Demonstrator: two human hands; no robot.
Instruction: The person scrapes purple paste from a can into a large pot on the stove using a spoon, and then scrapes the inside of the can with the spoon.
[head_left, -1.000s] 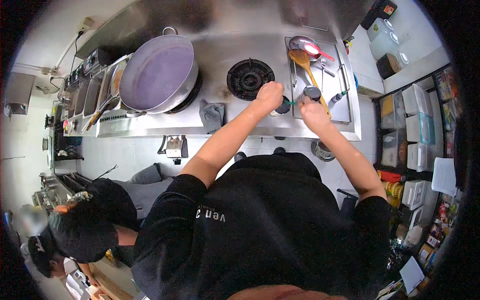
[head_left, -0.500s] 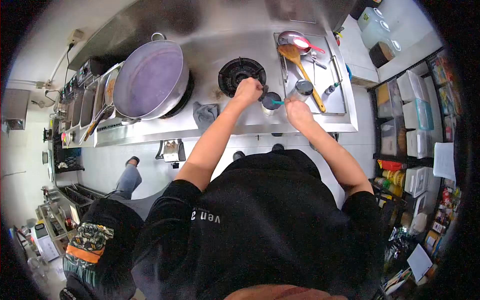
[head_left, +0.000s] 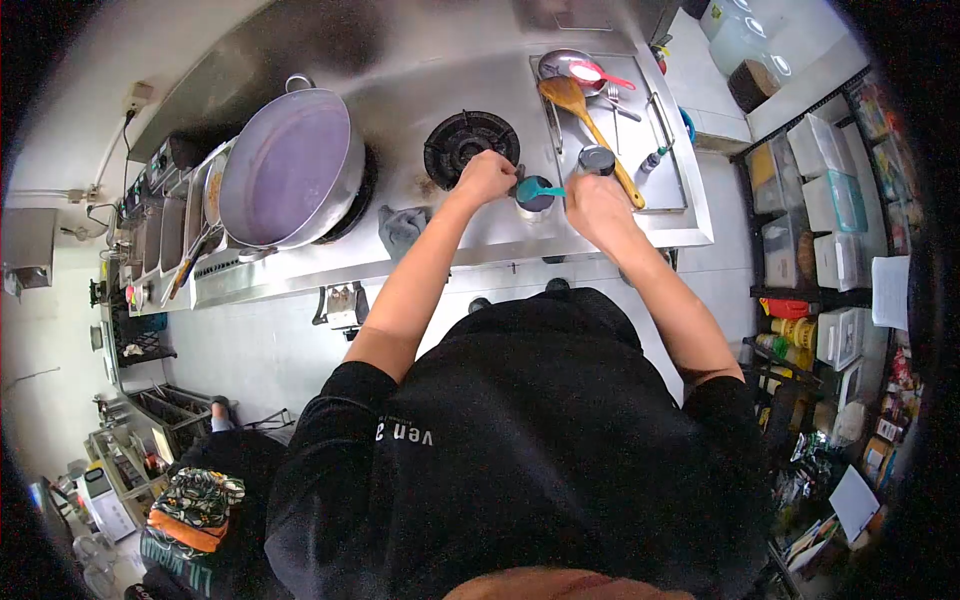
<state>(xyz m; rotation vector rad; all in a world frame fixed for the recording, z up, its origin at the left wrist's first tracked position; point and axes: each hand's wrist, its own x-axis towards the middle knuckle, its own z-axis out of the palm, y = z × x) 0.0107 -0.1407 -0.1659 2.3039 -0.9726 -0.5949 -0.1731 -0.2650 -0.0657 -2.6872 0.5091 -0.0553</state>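
Observation:
My right hand (head_left: pixel 600 212) grips a teal spoon (head_left: pixel 543 191), its head at the mouth of a small jar (head_left: pixel 535 207). The jar has a dark top or dark contents; which, I cannot tell. Just left of the jar, beside the black gas burner (head_left: pixel 470 150), my left hand (head_left: pixel 488 178) is closed in a pinch. A small dark piece shows by its fingertips, too small to name. Behind my right hand stands a second jar (head_left: pixel 597 160) with a dark lid.
A large pot (head_left: pixel 345 190) of purple liquid sits to the left. A grey cloth (head_left: pixel 402 232) lies near the counter edge. On the right, a metal tray (head_left: pixel 665 195) holds a wooden spatula (head_left: pixel 565 97), a pan and a red-handled strainer (head_left: pixel 603 75). Another person (head_left: pixel 215 500) is at lower left.
The teal spoon has turned and moved left over the small jar, showing more of its head. My left hand stays beside the jar. The other person has shifted, and the view has tilted slightly.

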